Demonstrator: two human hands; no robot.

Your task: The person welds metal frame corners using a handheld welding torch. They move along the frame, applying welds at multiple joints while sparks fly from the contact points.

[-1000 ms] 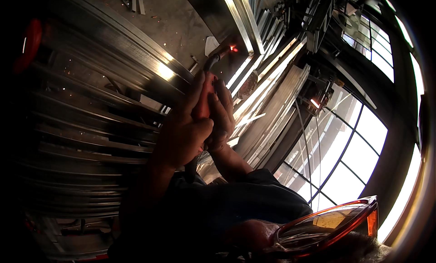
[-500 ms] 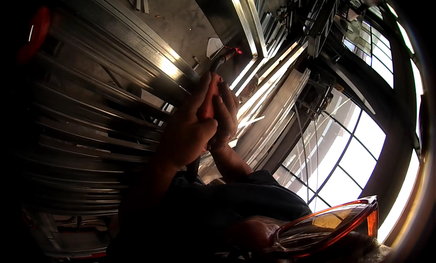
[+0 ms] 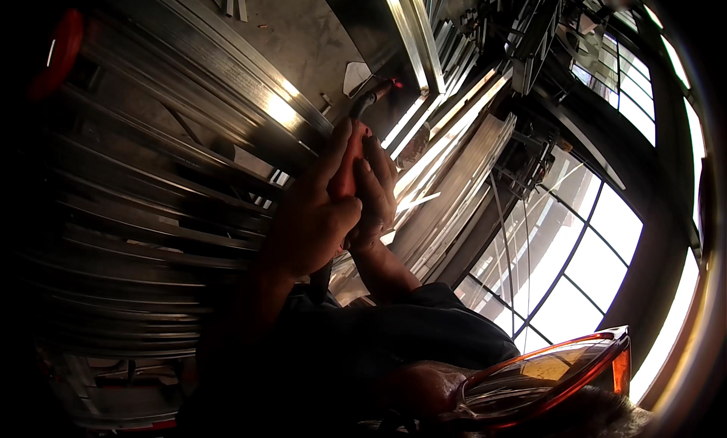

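Observation:
A welding torch point(image 3: 346, 174) with a red handle and a dark bent neck points up and away from me. Both of my hands are wrapped round its handle. My left hand point(image 3: 307, 222) grips it from the left, thumb folded across the lower part. On the other side, my right hand point(image 3: 377, 196) closes its fingers against the handle. A small red glow shows at the nozzle's tip point(image 3: 397, 84), close to the end of a pair of bright metal profiles point(image 3: 415, 40); I cannot tell whether it touches metal. A dark cable drops below my hands.
Long shiny metal profiles point(image 3: 227, 78) lie in rows to the left. More metal lengths point(image 3: 454, 188) are stacked to the right, before a large window point(image 3: 568, 279). Offcuts point(image 3: 229, 0) lie on the floor at the top. Tinted glasses point(image 3: 545, 374) show at lower right.
The red glow at the nozzle looks slightly smaller. Both hands keep the same hold on the torch.

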